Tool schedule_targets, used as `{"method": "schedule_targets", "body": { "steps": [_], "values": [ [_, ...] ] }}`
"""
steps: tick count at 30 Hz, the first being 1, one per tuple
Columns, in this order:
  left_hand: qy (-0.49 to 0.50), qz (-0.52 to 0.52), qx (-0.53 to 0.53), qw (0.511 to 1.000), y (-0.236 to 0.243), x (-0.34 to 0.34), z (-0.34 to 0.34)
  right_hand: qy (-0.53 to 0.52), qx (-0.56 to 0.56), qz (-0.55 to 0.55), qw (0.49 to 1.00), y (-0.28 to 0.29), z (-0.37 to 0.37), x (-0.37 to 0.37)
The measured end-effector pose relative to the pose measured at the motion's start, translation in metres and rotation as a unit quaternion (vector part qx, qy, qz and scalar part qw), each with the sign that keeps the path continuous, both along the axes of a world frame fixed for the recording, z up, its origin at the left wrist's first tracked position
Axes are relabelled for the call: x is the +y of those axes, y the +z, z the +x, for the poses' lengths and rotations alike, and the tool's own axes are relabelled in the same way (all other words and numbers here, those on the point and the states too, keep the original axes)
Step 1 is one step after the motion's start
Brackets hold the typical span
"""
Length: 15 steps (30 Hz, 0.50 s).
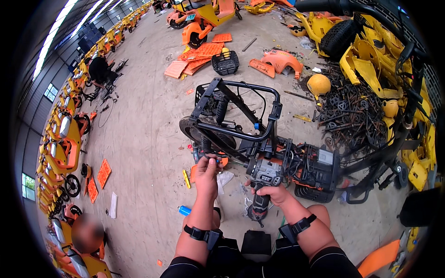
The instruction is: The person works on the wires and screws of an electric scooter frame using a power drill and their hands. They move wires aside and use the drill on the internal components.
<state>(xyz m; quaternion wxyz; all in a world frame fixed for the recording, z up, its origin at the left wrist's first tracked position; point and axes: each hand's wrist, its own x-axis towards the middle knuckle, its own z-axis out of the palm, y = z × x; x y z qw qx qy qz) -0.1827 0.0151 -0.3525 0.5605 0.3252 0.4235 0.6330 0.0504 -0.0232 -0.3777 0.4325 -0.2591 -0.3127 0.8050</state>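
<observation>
A grey and black cordless power drill (265, 172) is in my right hand (273, 192), whose fingers wrap its grip. Its nose points left toward the dark metal frame (241, 138) of a stripped scooter. My left hand (206, 173) is raised beside the frame's lower end, fingers pinched together at something small and dark that I cannot make out. Behind that hand lies the scooter's black wheel (189, 129), partly hidden by the frame. Exposed wiring and a black housing (320, 169) make up the frame's right side.
A heap of dark metal parts (354, 106) and yellow panels (371, 55) lies at right. Orange panels (197, 58) and a black basket (225, 62) are beyond the frame. A blue can (184, 211) lies near my left forearm. Scooters (65, 143) line the left; a person (99, 72) crouches there.
</observation>
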Motion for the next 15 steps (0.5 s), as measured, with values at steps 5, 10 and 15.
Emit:
{"method": "schedule_targets", "body": {
  "steps": [5, 10, 15],
  "values": [
    [-0.012, -0.030, 0.034, 0.999, -0.001, -0.002, 0.005, 0.001, 0.006, 0.002, 1.000, -0.001, -0.006, -0.001],
    [-0.018, 0.043, 0.144, 0.989, 0.002, -0.005, 0.013, 0.002, 0.002, 0.014, 1.000, 0.005, -0.006, 0.003],
    [0.002, 0.076, 0.175, 0.982, 0.002, -0.004, 0.019, 0.004, 0.000, 0.013, 1.000, 0.000, -0.005, 0.007]
  ]
}}
